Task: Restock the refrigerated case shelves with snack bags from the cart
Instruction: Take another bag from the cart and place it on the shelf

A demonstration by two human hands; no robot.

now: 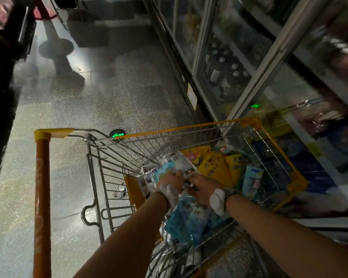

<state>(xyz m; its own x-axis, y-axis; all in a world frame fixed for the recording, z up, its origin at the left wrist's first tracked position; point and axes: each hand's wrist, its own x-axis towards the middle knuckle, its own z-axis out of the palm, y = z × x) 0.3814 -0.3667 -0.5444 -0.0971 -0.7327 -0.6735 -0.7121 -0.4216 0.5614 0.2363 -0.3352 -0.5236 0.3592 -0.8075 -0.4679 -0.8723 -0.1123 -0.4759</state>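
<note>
Both my hands reach down into the wire cart (pixel 169 137), which has a yellow rim and an orange handle. My left hand (pixel 170 180) grips a stack of pale blue and white snack bags (pixel 177 164). My right hand (pixel 202 186) grips the same stack from the right side. More blue bags (pixel 187 221) lie under my wrists, and yellow bags (pixel 217 167) lie further in. Another blue bag (pixel 252 181) leans at the cart's right side. The refrigerated case (pixel 289 81) stands to the right of the cart.
Closed glass doors of the case (pixel 223 63) show bottles behind them. A speckled shiny floor (pixel 100 101) stretches ahead on the left. Dark shelving (pixel 0 77) lines the left edge. A round-based stand (pixel 55 47) is far down the aisle.
</note>
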